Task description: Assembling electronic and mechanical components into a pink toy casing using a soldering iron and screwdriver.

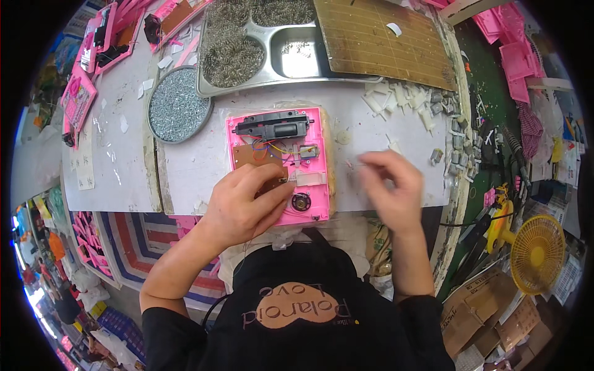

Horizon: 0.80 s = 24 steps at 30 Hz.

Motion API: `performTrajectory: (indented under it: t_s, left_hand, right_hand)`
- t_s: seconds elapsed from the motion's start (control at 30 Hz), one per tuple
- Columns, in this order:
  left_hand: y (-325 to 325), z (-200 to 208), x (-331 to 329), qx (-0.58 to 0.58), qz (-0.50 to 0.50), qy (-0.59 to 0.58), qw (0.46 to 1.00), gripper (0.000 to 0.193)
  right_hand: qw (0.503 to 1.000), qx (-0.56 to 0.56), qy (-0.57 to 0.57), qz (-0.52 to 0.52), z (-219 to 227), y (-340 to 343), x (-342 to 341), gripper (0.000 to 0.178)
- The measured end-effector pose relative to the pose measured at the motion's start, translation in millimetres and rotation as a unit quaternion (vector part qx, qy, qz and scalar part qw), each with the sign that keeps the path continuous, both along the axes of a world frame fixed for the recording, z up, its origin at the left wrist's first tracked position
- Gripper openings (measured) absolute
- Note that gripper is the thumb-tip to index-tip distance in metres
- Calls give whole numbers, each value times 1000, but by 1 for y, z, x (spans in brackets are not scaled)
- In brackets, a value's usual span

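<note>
A pink plastic housing (317, 130) lies open side up on the worktable in front of me. Inside it are a black mechanism (272, 127), a small metal motor (309, 151), colored wires (266, 148), a brown circuit board (246, 154), a translucent white plastic part (310, 179) and a round black speaker (301, 202). My left hand (247, 201) rests over the board, its thumb and fingers closed near the white part's left end; what they pinch is too small to make out. Right of the housing, apart from it, hovers my right hand (396, 188), its curled fingers blurred.
A round dish of small screws (209, 127) stands left of a metal tray (266, 74) with springs. A brown board (390, 46) covers the tray's right side. White plastic parts (426, 117) and small motors (456, 157) lie at right. A yellow fan (537, 253) stands beyond the table.
</note>
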<state>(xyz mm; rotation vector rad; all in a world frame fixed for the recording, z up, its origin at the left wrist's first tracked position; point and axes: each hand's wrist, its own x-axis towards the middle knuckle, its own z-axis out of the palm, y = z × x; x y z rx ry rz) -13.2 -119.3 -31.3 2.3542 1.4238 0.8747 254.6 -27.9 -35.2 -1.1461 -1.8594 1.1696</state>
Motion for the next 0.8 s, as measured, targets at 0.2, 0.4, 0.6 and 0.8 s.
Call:
performTrajectory:
  t_s: [0.2,0.4,0.6,0.8]
  left_hand:
    - [0,-4,0,38,45,-12,998,36]
    - [18,2,10,39,100,33,994,35]
    - [22,-3,10,39,102,73,991,36]
    - [19,-4,11,27,103,88,990,35]
  right_hand:
    - [972,184,-146,29,0,11,-58,20]
    - [928,196,-309,65,25,13,-77,21]
    - [945,146,-282,76,21,17,-75,15]
    - [911,179,-354,112,27,20,-81,12]
